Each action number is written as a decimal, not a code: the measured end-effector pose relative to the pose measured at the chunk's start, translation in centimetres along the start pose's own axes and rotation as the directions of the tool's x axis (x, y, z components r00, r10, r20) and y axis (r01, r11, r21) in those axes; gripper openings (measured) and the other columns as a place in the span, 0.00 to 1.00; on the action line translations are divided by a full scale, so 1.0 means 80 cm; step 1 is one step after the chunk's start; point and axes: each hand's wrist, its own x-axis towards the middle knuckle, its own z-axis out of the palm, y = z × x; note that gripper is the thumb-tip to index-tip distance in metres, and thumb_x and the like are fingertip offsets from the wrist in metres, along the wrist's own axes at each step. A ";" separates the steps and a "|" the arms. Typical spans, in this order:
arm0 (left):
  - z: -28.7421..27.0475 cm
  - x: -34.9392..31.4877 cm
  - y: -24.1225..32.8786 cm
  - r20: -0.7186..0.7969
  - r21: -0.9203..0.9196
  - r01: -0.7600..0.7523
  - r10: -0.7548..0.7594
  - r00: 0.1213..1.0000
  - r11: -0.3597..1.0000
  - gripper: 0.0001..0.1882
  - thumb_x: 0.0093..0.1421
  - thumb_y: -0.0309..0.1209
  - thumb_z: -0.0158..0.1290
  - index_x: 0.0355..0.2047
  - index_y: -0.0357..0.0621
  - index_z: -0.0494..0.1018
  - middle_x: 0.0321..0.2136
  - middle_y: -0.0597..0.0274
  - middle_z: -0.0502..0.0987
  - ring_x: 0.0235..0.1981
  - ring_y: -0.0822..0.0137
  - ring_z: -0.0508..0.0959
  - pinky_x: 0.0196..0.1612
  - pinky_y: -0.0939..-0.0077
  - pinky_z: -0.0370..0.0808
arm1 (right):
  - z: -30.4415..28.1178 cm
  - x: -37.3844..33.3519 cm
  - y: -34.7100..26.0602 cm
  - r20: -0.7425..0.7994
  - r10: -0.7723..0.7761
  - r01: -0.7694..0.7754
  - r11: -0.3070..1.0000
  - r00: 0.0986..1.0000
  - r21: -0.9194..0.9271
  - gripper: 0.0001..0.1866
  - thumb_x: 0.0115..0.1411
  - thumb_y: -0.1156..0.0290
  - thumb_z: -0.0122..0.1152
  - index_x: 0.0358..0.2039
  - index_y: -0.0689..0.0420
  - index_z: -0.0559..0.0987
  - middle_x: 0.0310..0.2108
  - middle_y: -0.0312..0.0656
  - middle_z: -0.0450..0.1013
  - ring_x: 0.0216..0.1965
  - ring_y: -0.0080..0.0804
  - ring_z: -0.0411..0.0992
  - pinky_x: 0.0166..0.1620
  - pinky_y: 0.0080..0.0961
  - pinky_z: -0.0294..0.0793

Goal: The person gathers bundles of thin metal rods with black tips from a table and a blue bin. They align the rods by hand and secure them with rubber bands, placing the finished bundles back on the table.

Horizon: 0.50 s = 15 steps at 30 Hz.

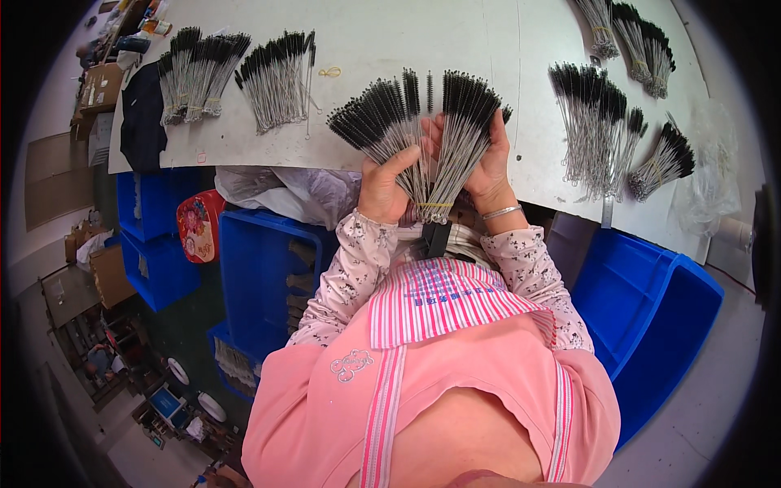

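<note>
Between my two hands is a fanned bundle of wire-handled brushes (472, 106) with black bristle heads and looped wire ends. A yellow rubber band (434, 205) circles the handles near the loops. My left hand (389, 183) is closed round the left part of the fan, thumb lying over the wires. My right hand (490, 167) cups the right part from behind and beside it, some of its fingers hidden behind the handles. The fan is split by a gap, with a single brush head (429, 91) standing up in it. The bundle is held over the table's front edge.
More brush bundles lie on the white table (382, 41): a left pile (199, 77), a middle pile (277, 81), a right pile (594, 130) and a banded bundle (663, 163). A loose rubber band (329, 72) lies behind. Blue bins (643, 317) stand below the table on both sides.
</note>
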 end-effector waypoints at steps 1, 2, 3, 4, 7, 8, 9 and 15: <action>-0.002 0.001 0.000 -0.001 -0.003 0.014 -0.014 1.000 1.000 0.15 0.56 0.19 0.52 0.45 0.36 0.70 0.40 0.57 0.76 0.40 0.63 0.77 0.42 0.69 0.76 | 0.000 0.000 0.000 0.056 0.037 -0.037 0.999 0.998 0.008 0.47 0.54 0.33 0.46 0.52 0.71 0.67 0.51 0.62 0.65 0.56 0.56 0.62 0.55 0.54 0.63; -0.004 0.002 0.001 -0.002 -0.006 0.029 -0.029 1.000 1.000 0.15 0.57 0.19 0.51 0.45 0.36 0.70 0.40 0.58 0.76 0.41 0.63 0.77 0.41 0.69 0.76 | 0.000 -0.001 0.001 0.112 0.072 -0.074 0.997 0.991 0.014 0.47 0.55 0.33 0.46 0.52 0.71 0.67 0.52 0.62 0.65 0.56 0.57 0.62 0.56 0.55 0.63; -0.005 0.002 0.001 0.004 -0.018 0.036 -0.036 0.999 0.999 0.15 0.56 0.19 0.51 0.45 0.36 0.70 0.40 0.58 0.76 0.41 0.63 0.77 0.42 0.69 0.76 | -0.003 -0.001 -0.002 0.109 0.065 -0.070 0.997 0.992 0.037 0.46 0.55 0.34 0.46 0.52 0.71 0.67 0.52 0.62 0.65 0.55 0.58 0.63 0.56 0.55 0.63; -0.006 0.002 0.001 0.011 -0.030 0.043 -0.043 0.999 0.999 0.15 0.56 0.19 0.52 0.45 0.36 0.71 0.40 0.58 0.76 0.41 0.63 0.77 0.42 0.69 0.76 | -0.009 -0.001 -0.007 0.106 0.058 -0.065 0.996 0.993 0.060 0.46 0.55 0.34 0.46 0.53 0.70 0.67 0.52 0.62 0.65 0.55 0.58 0.63 0.56 0.56 0.63; -0.010 0.005 0.003 0.059 -0.028 0.057 -0.055 0.997 0.998 0.17 0.55 0.18 0.52 0.46 0.35 0.71 0.41 0.57 0.76 0.41 0.63 0.77 0.44 0.69 0.76 | -0.002 -0.002 -0.002 0.057 0.028 -0.029 0.999 0.998 0.016 0.43 0.57 0.36 0.46 0.54 0.68 0.67 0.52 0.61 0.65 0.54 0.58 0.64 0.56 0.56 0.63; -0.011 0.006 0.003 0.080 -0.021 0.059 -0.058 0.995 0.998 0.17 0.55 0.18 0.53 0.47 0.35 0.71 0.41 0.56 0.76 0.42 0.63 0.77 0.45 0.68 0.75 | 0.002 -0.002 0.001 0.035 0.016 -0.015 1.000 0.999 -0.018 0.42 0.57 0.37 0.46 0.54 0.67 0.67 0.53 0.61 0.66 0.54 0.58 0.64 0.56 0.55 0.63; -0.008 0.005 0.004 0.064 0.000 0.050 -0.050 0.997 0.999 0.17 0.55 0.18 0.53 0.47 0.34 0.70 0.41 0.56 0.76 0.42 0.64 0.77 0.45 0.68 0.75 | 0.001 -0.002 0.000 0.010 -0.023 0.024 0.999 1.000 -0.045 0.41 0.58 0.38 0.46 0.54 0.66 0.67 0.53 0.60 0.66 0.54 0.57 0.65 0.57 0.54 0.63; 0.015 0.001 0.002 -0.002 0.148 -0.008 0.008 1.000 0.989 0.18 0.55 0.18 0.53 0.48 0.33 0.70 0.44 0.55 0.76 0.43 0.64 0.77 0.49 0.67 0.74 | -0.005 -0.001 -0.005 -0.045 -0.108 0.106 0.993 0.993 -0.056 0.35 0.60 0.42 0.48 0.54 0.61 0.69 0.53 0.55 0.67 0.53 0.53 0.66 0.57 0.51 0.63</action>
